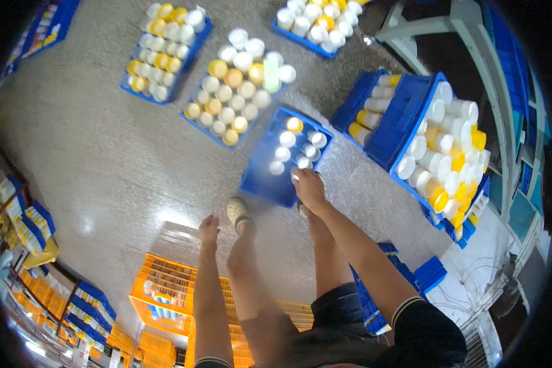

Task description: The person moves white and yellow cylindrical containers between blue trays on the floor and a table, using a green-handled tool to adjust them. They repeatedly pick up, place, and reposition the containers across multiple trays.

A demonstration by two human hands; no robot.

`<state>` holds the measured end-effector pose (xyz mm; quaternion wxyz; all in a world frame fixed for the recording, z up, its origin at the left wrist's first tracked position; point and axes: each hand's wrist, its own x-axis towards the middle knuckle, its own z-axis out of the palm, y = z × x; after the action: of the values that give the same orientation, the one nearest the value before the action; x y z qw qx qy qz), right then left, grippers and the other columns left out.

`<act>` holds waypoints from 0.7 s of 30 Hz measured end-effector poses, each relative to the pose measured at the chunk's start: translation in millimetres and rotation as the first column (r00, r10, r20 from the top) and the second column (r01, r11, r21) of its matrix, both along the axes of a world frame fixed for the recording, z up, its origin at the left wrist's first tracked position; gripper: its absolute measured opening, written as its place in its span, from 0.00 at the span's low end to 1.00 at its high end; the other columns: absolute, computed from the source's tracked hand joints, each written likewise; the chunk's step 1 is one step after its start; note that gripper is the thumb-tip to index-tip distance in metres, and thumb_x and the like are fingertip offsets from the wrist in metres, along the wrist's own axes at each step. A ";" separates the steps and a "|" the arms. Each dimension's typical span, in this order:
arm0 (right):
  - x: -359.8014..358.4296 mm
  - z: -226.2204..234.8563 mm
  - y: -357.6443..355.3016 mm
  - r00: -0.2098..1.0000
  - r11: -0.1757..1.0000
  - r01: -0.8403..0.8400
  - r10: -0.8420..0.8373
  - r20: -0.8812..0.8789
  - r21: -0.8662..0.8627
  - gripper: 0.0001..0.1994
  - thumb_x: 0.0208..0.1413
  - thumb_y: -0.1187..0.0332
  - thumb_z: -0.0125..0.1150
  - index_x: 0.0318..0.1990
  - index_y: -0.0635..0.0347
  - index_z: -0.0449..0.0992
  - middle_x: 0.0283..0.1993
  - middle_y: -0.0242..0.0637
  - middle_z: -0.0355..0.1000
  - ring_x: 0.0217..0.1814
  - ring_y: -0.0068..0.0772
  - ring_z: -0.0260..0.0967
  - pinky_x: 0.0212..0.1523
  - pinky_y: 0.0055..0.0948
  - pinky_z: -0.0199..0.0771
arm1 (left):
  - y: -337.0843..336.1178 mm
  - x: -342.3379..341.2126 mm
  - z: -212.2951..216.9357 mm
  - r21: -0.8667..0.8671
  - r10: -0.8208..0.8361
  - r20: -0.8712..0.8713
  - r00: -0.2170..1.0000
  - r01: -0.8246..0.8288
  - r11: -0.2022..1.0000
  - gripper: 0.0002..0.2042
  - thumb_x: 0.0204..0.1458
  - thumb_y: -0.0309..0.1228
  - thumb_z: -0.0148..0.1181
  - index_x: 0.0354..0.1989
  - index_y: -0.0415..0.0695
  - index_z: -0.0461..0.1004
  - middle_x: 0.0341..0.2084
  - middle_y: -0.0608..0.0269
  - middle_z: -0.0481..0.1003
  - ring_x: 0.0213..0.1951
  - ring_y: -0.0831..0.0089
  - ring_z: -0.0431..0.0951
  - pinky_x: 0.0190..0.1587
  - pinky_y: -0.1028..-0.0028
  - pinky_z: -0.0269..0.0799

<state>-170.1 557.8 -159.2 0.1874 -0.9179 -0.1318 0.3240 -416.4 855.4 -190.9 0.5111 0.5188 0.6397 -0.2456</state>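
A blue crate [259,178] lies on the floor in front of me, partly filled with white round containers [282,153] in rows and a yellow one [294,125] at its far end. My right hand [310,189] is over the crate's right side, its fingers closed on a white container [296,178]. The hand hides most of that container. My left hand [209,230] hangs in the air left of the crate, near my foot in a beige clog [236,211]. Its fingers are loosely apart and hold nothing.
Blue crates packed with white and yellow containers stand beyond: one filled crate [221,101] close by, another [164,52] farther left. Stacked blue crates [405,126] rise at the right, beside a pale metal frame [420,27]. Orange crates [162,288] are behind my left arm.
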 end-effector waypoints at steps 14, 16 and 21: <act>259.0 -77.1 338.4 0.825 0.965 -0.039 -0.116 0.553 0.261 0.20 0.50 0.74 0.56 0.53 0.49 0.74 0.40 0.38 0.72 0.49 0.42 0.69 0.46 0.43 0.67 | 360.2 422.2 -108.9 0.826 -0.894 0.111 0.435 0.459 0.326 0.19 0.58 0.39 0.58 0.49 0.35 0.73 0.38 0.42 0.76 0.41 0.45 0.75 0.45 0.54 0.70; 302.2 -115.2 398.8 0.759 0.986 -0.116 0.009 0.651 0.122 0.25 0.47 0.74 0.57 0.56 0.47 0.73 0.41 0.38 0.71 0.49 0.41 0.68 0.45 0.41 0.66 | 390.1 516.2 -133.1 0.857 -0.941 -0.122 0.314 0.512 0.060 0.23 0.57 0.34 0.57 0.59 0.35 0.65 0.53 0.40 0.70 0.55 0.43 0.68 0.57 0.52 0.64; 356.8 -188.2 496.9 0.762 0.982 -0.114 0.184 0.621 -0.152 0.13 0.49 0.71 0.58 0.43 0.49 0.79 0.35 0.35 0.75 0.44 0.36 0.72 0.49 0.39 0.64 | 422.4 657.9 -173.2 0.788 -0.933 -0.361 -0.016 0.529 -0.314 0.18 0.59 0.40 0.54 0.49 0.38 0.74 0.40 0.45 0.78 0.46 0.46 0.77 0.51 0.52 0.70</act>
<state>186.8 1054.8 -347.4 0.0571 -0.9684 -0.2422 0.0174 241.5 1277.9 -364.1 0.0226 0.9969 -0.0103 -0.0752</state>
